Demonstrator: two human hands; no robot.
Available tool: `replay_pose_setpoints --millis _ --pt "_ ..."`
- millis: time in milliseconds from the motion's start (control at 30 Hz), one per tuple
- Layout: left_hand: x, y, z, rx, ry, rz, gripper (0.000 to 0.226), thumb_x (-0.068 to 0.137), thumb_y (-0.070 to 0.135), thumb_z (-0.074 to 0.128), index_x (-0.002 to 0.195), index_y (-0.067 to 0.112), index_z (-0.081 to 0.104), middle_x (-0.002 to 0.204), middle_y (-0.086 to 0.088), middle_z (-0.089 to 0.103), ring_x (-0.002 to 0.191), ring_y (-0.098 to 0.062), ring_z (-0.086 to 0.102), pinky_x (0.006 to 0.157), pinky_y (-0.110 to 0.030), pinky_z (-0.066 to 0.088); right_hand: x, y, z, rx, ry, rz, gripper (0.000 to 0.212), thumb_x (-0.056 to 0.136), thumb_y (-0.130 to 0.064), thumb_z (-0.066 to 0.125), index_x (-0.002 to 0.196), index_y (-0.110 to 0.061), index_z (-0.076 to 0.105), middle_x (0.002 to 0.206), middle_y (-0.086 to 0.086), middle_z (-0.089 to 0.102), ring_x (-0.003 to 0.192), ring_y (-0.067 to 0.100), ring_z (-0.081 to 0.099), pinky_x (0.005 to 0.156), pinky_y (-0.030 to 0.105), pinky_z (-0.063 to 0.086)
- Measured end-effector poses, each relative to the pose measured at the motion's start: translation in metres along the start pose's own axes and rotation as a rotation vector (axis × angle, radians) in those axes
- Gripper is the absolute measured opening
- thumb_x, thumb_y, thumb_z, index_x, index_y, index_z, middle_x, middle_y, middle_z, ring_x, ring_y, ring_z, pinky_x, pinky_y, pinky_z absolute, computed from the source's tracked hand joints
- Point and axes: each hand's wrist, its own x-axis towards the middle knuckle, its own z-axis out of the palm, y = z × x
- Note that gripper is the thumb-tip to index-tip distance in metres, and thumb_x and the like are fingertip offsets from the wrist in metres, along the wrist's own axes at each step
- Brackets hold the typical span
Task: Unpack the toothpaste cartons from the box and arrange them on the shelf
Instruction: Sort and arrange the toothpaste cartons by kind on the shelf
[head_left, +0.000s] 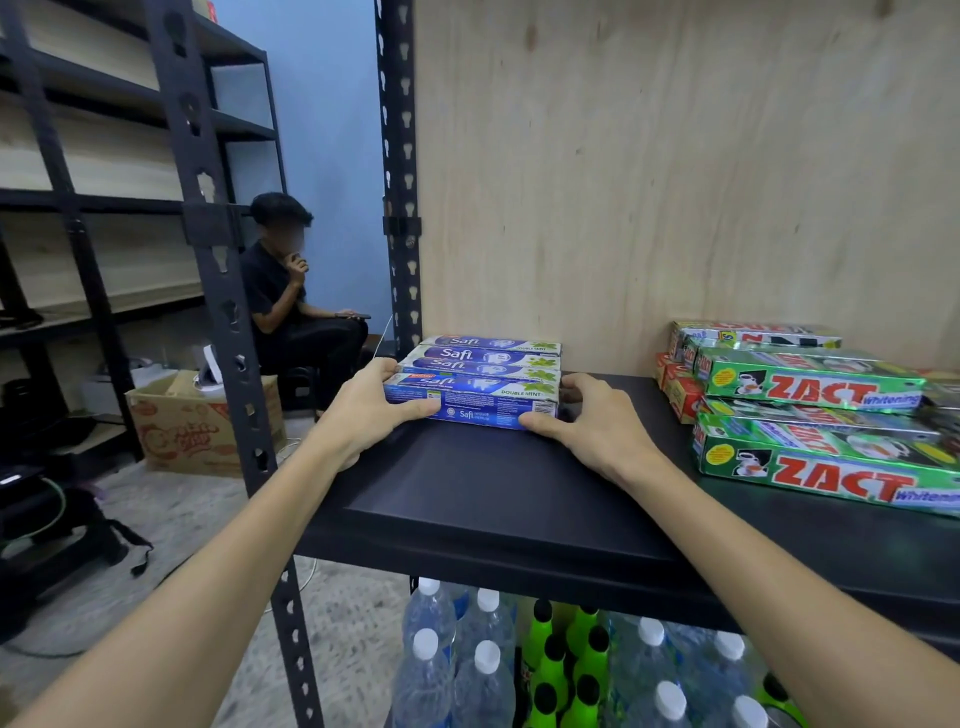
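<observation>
Blue cardboard Safi toothpaste cartons (480, 387) lie stacked on the black metal shelf (493, 499), backed by pale plywood. The left hand (371, 410) and right hand (597, 431) each close a grip on one end of the front carton.

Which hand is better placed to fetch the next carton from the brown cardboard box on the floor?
Probably the left hand. The brown cardboard box sits on the floor to the left of the black shelf, on that hand's side. The right hand can steady the blue Safi toothpaste cartons.
</observation>
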Motion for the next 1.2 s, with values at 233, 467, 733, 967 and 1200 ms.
replay_pose_setpoints --millis 233,467,733,967,1200 --pt "-0.002 0.001 0.0 -0.076 -0.077 0.009 0.105 0.074 0.033 0.089 0.157 0.014 0.027 0.145 0.003 0.051 0.11 -0.009 0.056 0.093 -0.026 0.042 -0.006 -0.005 -0.003 -0.049 -0.043 -0.024 0.064 0.076 -0.046 0.083 0.131 -0.026 0.058 0.129 -0.009 0.065 0.115 0.012 0.061 0.093 0.026 0.046" --pt "-0.004 0.0 -0.001 0.084 -0.048 0.068 0.107 0.075 0.046 0.086 0.157 0.013 0.025 0.152 0.0 0.048 0.122 -0.013 0.053 0.1 -0.028 0.042 -0.007 -0.005 0.0 -0.096 -0.003 0.01 0.067 0.074 -0.049 0.083 0.129 -0.019 0.061 0.128 -0.002 0.067 0.114 0.016 0.064 0.1 0.034 0.051" --pt "-0.017 0.011 0.001 0.481 0.049 0.196 0.106 0.078 0.053 0.08 0.155 0.004 0.026 0.16 -0.017 0.03 0.148 -0.033 0.028 0.121 -0.045 0.026 -0.026 -0.01 -0.01 -0.051 0.06 -0.04 0.068 0.077 -0.039 0.085 0.133 -0.011 0.058 0.133 0.006 0.064 0.122 0.021 0.058 0.089 0.021 0.038" --pt "-0.043 0.018 0.009 0.633 0.103 0.384 0.1 0.084 0.056 0.071 0.156 0.005 0.023 0.162 -0.017 0.022 0.153 -0.031 0.013 0.124 -0.044 0.013 -0.058 -0.004 -0.025 -0.094 0.057 -0.127 0.062 0.082 -0.041 0.079 0.133 -0.015 0.054 0.11 0.012 0.066 0.099 0.019 0.063 0.087 0.029 0.045" --pt "-0.095 0.057 0.04 0.393 0.088 0.515 0.077 0.088 0.047 0.072 0.149 0.01 0.041 0.152 -0.008 0.037 0.145 -0.024 0.027 0.119 -0.036 0.02 -0.101 0.014 -0.061 -0.06 0.18 -0.195 0.057 0.088 -0.033 0.073 0.137 -0.012 0.053 0.114 0.003 0.064 0.094 0.014 0.061 0.088 0.026 0.043"
